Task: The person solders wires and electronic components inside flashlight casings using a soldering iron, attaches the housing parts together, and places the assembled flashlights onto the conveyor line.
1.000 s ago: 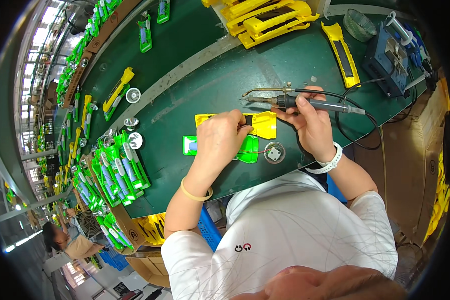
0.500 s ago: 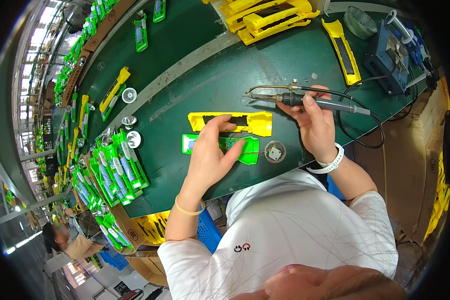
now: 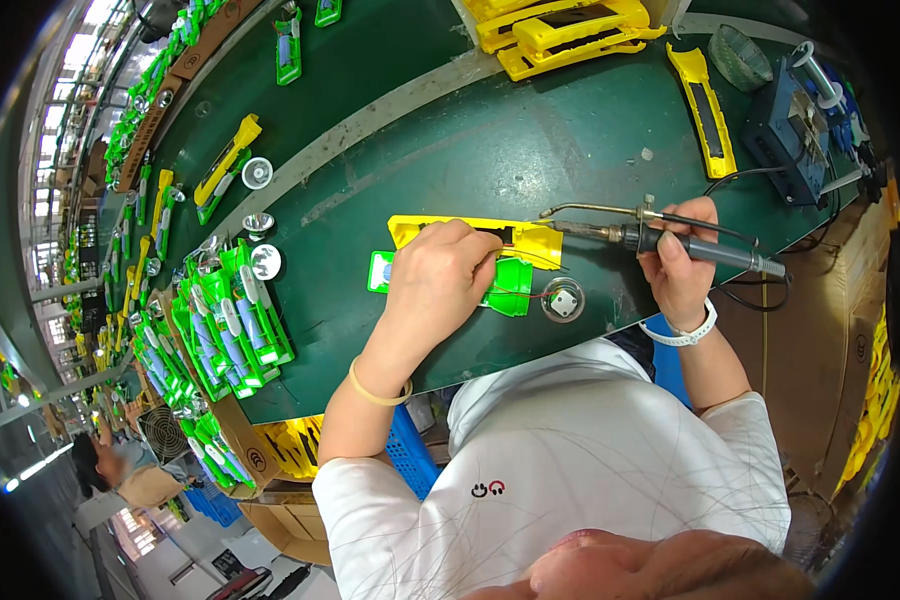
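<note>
My right hand is closed round the grip of a soldering iron, its tip pointing left over the right end of a yellow plastic housing. A thin bent metal tube runs above the iron. My left hand covers the middle of the yellow housing and of a green plastic housing lying nearer to me. Its thumb and forefinger pinch thin wires that stick out rightward. Fine red and dark wires lead from the green housing to a round clear lamp piece with a white centre.
Yellow housings are stacked at the far edge, another lying farther right. A blue soldering station with a solder spool stands at the far right. Green housings pile up on the left beside silvery reflector cups.
My left hand has turned and closed its fingers on the thin wires. The soldering iron in my right hand has moved right and nearer to me, its tip now over the yellow housing.
</note>
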A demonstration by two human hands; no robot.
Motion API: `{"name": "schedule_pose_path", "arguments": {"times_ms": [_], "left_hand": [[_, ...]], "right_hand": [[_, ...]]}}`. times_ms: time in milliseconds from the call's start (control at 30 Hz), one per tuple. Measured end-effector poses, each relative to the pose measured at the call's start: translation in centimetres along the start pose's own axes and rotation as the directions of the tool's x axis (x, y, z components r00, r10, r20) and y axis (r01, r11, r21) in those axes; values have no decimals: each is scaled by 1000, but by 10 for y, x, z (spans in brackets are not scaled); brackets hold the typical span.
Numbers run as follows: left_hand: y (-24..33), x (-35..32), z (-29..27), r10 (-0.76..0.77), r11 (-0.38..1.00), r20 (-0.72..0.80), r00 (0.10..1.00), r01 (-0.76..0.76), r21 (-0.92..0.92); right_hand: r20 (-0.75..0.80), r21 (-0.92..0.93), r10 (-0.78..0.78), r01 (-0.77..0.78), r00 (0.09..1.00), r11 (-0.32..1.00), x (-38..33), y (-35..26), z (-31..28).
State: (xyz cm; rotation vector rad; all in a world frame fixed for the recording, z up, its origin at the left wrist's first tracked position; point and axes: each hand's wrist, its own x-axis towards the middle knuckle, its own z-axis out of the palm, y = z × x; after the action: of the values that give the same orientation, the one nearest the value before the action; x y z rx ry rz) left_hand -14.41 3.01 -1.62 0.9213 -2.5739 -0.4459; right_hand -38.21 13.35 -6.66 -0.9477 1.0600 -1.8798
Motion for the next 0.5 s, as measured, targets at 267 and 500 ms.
{"name": "schedule_pose_path", "arguments": {"times_ms": [267,500], "left_hand": [[6,7,2,-29,994,51,998,23,107],[8,9,2,-39,995,32,999,36,97]], "right_hand": [[276,-226,-80,145,958,963,-5,4,-7],[387,-360,-122,271,914,893,-4,8,1]]}}
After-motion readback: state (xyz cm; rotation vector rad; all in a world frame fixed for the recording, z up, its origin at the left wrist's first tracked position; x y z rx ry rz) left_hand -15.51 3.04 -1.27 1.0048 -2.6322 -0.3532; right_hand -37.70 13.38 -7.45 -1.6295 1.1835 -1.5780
